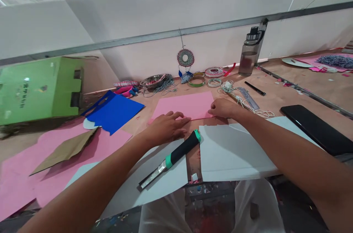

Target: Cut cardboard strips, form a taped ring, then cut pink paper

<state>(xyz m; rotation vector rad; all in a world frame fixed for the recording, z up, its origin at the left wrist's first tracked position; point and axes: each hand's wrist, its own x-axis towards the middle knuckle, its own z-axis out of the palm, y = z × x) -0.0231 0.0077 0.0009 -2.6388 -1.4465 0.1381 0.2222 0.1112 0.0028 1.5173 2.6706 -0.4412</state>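
A pink sheet (pixel 183 104) lies in front of me, its near edge towards me. My left hand (pixel 168 127) rests at its near left edge, fingers stretched out and apart, the tips on the sheet's border. At the near right corner my right hand (pixel 220 108) has its fingers curled and pinched on the sheet's edge. Closer to me a utility knife (pixel 179 154) with a black and green handle lies aslant, its blade pointing lower left, on a white sheet (pixel 165 185). A second white sheet (pixel 234 152) lies under my right forearm.
A blue sheet (pixel 121 110), brown cardboard (pixel 66 148) and a green box (pixel 35 91) are on the left. Behind lie a metal bowl (pixel 152 82), tape rolls (pixel 196 80) and a dream catcher (pixel 185 58). A bottle (pixel 249 54), ruler (pixel 249 98), pen (pixel 255 88) and phone (pixel 317 128) are right.
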